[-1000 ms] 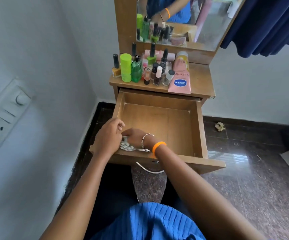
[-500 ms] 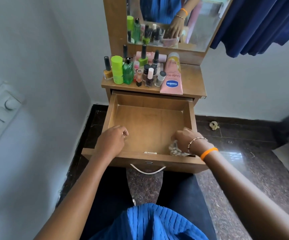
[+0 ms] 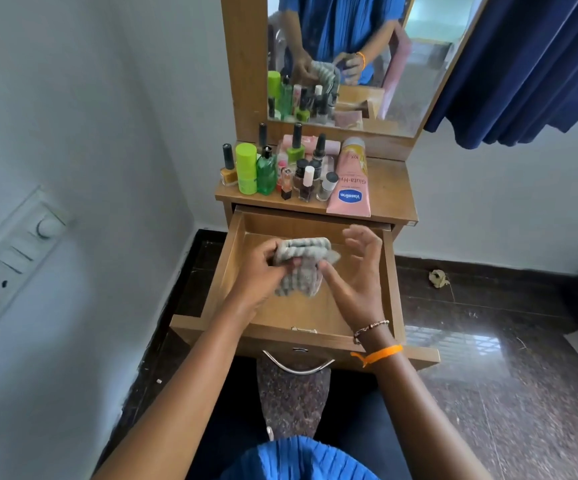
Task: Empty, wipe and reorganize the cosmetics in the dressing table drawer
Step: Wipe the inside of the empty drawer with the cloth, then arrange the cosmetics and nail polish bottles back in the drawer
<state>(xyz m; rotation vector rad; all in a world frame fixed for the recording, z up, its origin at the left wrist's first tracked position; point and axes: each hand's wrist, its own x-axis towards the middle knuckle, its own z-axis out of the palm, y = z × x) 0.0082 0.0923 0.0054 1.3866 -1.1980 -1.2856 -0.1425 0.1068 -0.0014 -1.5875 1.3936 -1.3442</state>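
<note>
Over the open drawer (image 3: 389,271), the left hand (image 3: 259,271) grasps a grey striped cloth (image 3: 301,263), fingers curled round its left end, while the right hand (image 3: 356,275) is released, fingers spread and loosely bent, its thumb touching the cloth's right side. The cloth hangs above the middle of the bare drawer floor, nearer the back wall. The cosmetics stand crowded along the left and front edge of the dressing table top (image 3: 389,188): small bottles (image 3: 306,183) upright and a pink tube (image 3: 349,183) lying flat beside them.
</note>
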